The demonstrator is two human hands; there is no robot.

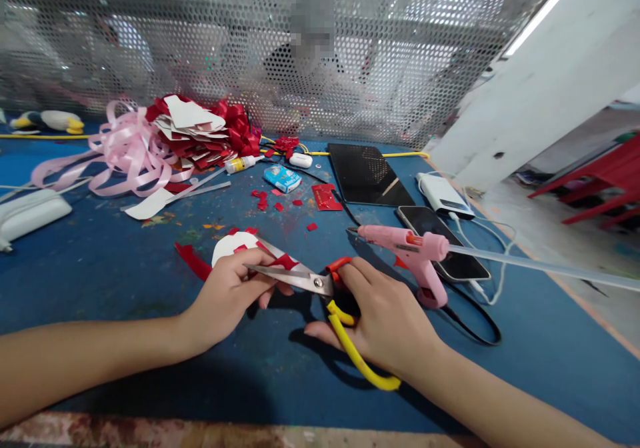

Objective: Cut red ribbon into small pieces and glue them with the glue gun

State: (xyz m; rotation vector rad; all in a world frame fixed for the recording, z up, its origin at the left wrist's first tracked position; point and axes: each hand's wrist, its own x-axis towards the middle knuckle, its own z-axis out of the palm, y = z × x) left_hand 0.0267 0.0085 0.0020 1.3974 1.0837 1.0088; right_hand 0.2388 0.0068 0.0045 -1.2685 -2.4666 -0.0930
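Observation:
My left hand (233,288) is closed on a white cutout (225,247) with red pieces along its edge. A strip of red ribbon (193,261) sticks out to the left of it. In my right hand (383,305) is a pair of scissors (303,278), with red and yellow wrapping on the handles. Their blades are parted; one passes in front of my left fingers, the other lies at the cutout's red edge. Whether the blades touch the ribbon I cannot tell. A pink glue gun (400,238) lies just beyond my right hand, a long clear glue stick in its back.
Across the blue table (125,275) lie pink ribbon (135,148), stacked red and white cutouts (195,131), a glue bottle (243,163), red scraps (260,199), a black tablet (367,175), a phone (440,235) and a cabled power bank (443,195). A perforated metal screen (200,48) stands behind.

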